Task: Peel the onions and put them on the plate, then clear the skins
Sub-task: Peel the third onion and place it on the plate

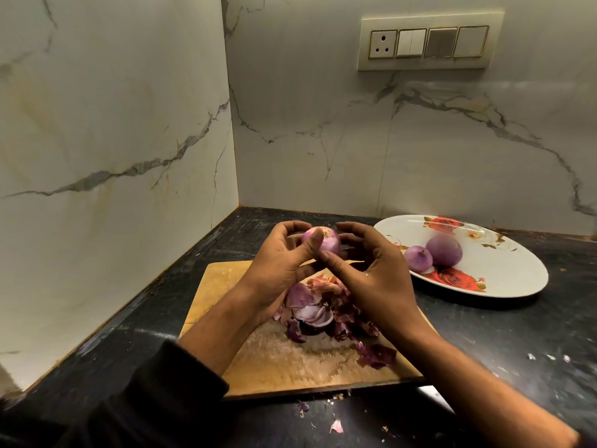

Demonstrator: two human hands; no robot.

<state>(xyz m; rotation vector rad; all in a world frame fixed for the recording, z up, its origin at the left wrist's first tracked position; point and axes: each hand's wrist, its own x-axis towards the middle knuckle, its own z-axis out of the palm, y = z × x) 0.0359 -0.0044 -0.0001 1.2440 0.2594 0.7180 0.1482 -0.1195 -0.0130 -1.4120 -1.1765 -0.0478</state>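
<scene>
On the left, the onion [321,242] is held up above the wooden board [226,279] by the left hand [277,270]. Its fingers [289,226] are curled round the onion from behind, and the thumb is pressed on the front. The onion looks smooth and pale purple, so it seems to be nearly peeled.

If the grip is loosened, the slippery onion could be dropped. It might be bounced off the board and rolled onto the dark bench [145,334].

Under the hands, a heap of skins [323,315] is spread over the board. A few small bits [336,426] are already scattered on the bench in front of it. More could be knocked off by a sleeve or a wrist, and more cleaning would then be needed.

The right hand [374,270] is kept just beside the onion. Its fingers are loosely bent and nothing is held by them, though the thumb tip is touching the onion near the bottom. A thin last skin could be missed there.

On the right, two peeled onions [433,253] are lying together on the flowered plate [517,279]. If the third one is put down too hard, they could be pushed and rolled toward the shallow rim.
</scene>
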